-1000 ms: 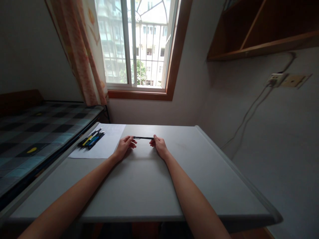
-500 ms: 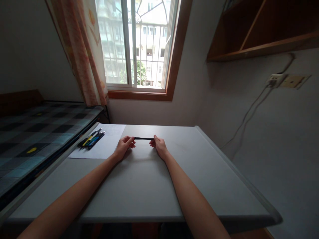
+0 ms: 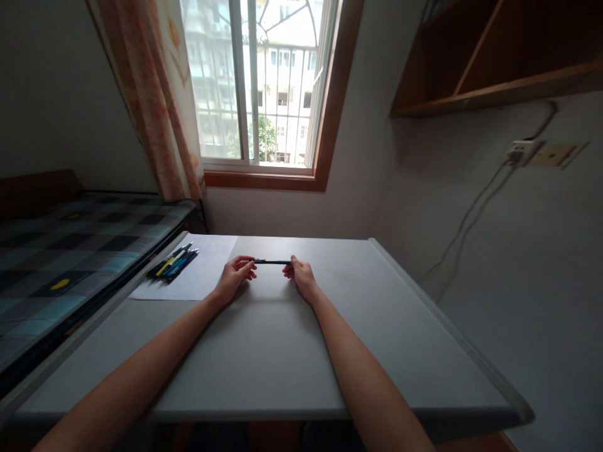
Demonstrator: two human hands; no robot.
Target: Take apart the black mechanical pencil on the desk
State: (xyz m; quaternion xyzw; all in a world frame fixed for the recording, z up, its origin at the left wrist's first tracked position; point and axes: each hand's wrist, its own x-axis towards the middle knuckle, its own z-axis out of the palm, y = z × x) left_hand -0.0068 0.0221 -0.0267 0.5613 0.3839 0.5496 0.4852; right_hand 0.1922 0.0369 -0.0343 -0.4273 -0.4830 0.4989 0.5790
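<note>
A slim black pen (image 3: 272, 262) is stretched level between my two hands, above the far middle of the table. My left hand (image 3: 234, 276) pinches its left end between thumb and fingers. At the other end, my right hand (image 3: 300, 275) grips it with the thumb on top and the fingers curled beneath. Both ends of the pen are partly hidden by my fingertips. To the left of my left hand, several pens (image 3: 173, 265) lie in a bunch on a white sheet of paper (image 3: 207, 267).
The grey-white table (image 3: 264, 364) stands below a barred window (image 3: 277, 94). A bed (image 3: 94, 232) with a checked cover runs along its left side. On the right wall are a socket with cables (image 3: 518, 152) and a wooden shelf (image 3: 499, 78).
The pen has turned slightly about its length, so that its clip shows near my left fingers. Both hands keep almost the same place.
</note>
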